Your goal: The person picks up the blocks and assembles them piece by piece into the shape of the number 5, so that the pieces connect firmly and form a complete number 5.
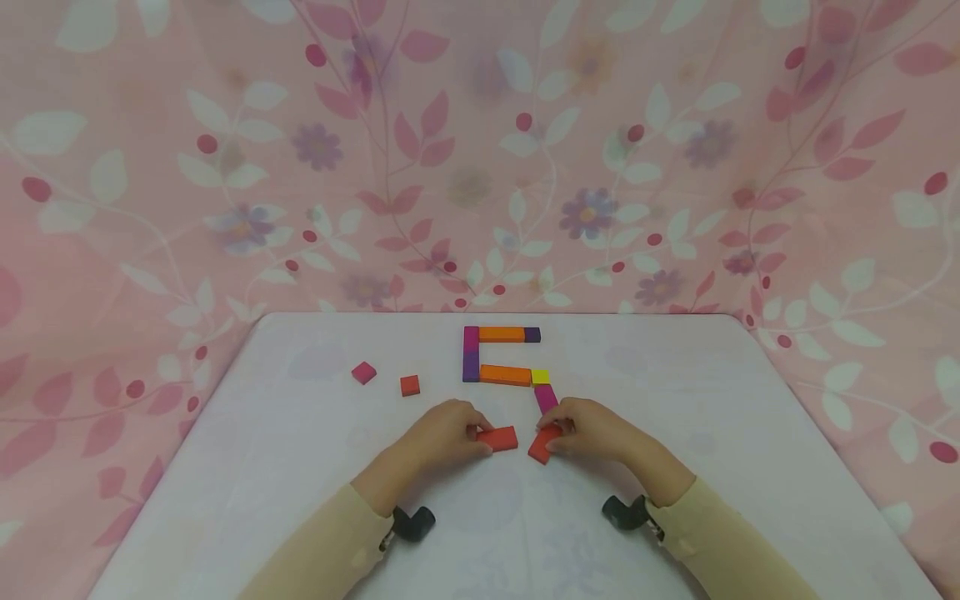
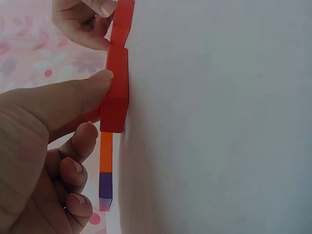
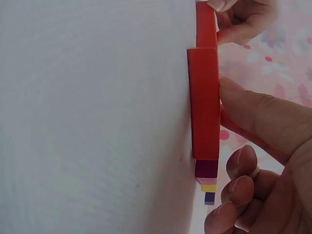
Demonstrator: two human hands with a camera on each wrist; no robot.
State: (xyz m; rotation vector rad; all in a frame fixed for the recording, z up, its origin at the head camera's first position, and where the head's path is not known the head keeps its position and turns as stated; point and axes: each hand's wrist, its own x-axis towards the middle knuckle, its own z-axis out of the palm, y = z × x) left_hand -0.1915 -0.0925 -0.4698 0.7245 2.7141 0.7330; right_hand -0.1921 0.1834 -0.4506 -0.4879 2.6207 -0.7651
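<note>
My left hand (image 1: 455, 433) pinches a red rectangular block (image 1: 498, 438) between thumb and finger; in the left wrist view the thumb lies along its side. My right hand (image 1: 588, 432) pinches another red block (image 1: 543, 444), which sits slanted just below a magenta block (image 1: 547, 399). In the head view a gap separates the two red blocks. Beyond the hands, a row of blocks bends round: an orange block (image 1: 502, 334) and a dark purple cube (image 1: 532, 335) on top, magenta and purple blocks (image 1: 470, 367) on the left, then an orange block (image 1: 506, 375) and a yellow cube (image 1: 540, 377).
A pink cube (image 1: 363, 372) and a red-orange cube (image 1: 409, 385) lie loose to the left of the row. Everything rests on a white-covered table (image 1: 300, 467), with a pink floral cloth (image 1: 480, 167) hanging behind its far edge.
</note>
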